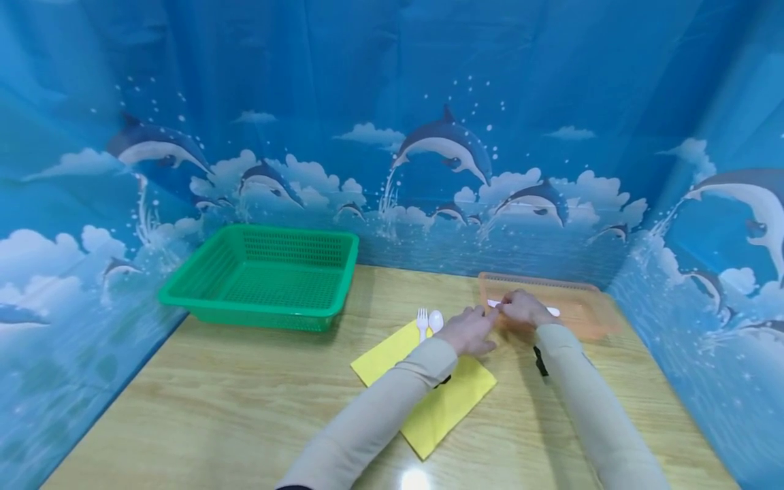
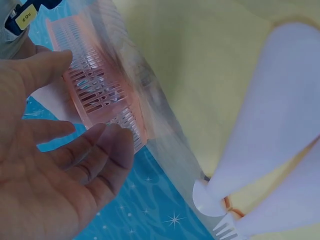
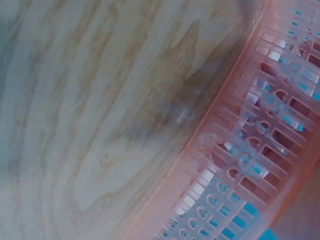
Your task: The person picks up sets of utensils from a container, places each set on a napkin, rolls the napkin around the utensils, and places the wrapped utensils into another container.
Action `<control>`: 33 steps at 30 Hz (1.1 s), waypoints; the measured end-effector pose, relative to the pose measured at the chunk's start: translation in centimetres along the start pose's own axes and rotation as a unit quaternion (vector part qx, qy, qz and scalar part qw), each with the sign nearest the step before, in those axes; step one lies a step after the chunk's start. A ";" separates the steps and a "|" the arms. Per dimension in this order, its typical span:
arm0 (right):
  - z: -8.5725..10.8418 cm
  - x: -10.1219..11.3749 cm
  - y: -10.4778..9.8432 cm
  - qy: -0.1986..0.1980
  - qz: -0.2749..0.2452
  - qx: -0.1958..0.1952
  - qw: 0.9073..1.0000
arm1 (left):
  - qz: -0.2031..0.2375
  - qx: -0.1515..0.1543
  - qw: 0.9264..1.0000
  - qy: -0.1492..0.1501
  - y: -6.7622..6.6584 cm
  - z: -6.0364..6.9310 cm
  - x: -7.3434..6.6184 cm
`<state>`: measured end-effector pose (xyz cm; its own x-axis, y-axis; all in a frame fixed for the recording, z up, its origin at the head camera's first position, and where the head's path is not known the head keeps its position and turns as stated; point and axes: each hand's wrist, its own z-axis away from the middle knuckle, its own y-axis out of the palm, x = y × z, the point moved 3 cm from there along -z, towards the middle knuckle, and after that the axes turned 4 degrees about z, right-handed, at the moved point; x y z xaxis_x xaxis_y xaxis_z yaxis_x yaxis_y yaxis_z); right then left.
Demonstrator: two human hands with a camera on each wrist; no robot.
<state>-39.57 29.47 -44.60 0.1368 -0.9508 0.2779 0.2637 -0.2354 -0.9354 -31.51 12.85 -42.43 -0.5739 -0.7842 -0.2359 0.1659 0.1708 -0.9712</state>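
My right hand [image 1: 525, 307] reaches into a shallow orange slotted tray [image 1: 588, 316] and grips a slim white plastic utensil [image 1: 554, 312] whose middle it hides. The fingers point down, and what kind of utensil it is cannot be told. My left hand [image 1: 470, 331] hovers just left of it, its index fingertip close to the right hand. In the left wrist view its fingers [image 2: 107, 160] are loosely bent around nothing. Beneath the left forearm lies a yellow napkin [image 1: 453, 401], bearing a white plastic fork [image 1: 422, 320] and spoon [image 1: 436, 320], their handles partly covered.
A large green plastic basket [image 1: 263, 306] stands at the back left of the wooden table [image 1: 214, 401]. Blue dolphin-print curtains [image 1: 343, 88] close off the back and both sides. The right wrist view shows mainly the tray's slotted wall [image 3: 240, 145] and tabletop.
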 end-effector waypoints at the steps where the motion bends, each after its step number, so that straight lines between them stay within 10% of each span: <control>1: 0.0 0.0 0.0 0.001 0.001 -0.001 1.000 | 0.000 0.001 1.000 0.000 0.0 0.0 0.0; 33: -0.2 -0.3 -0.1 -0.006 -0.059 0.054 0.997 | 0.011 0.019 1.000 -0.010 0.7 -0.4 -0.3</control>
<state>-39.82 29.75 -44.68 0.1110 -0.9153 0.3872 0.3793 -0.3211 -0.8678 -31.51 13.43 -43.02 -0.5538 -0.7921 -0.2566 0.2090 0.1661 -0.9637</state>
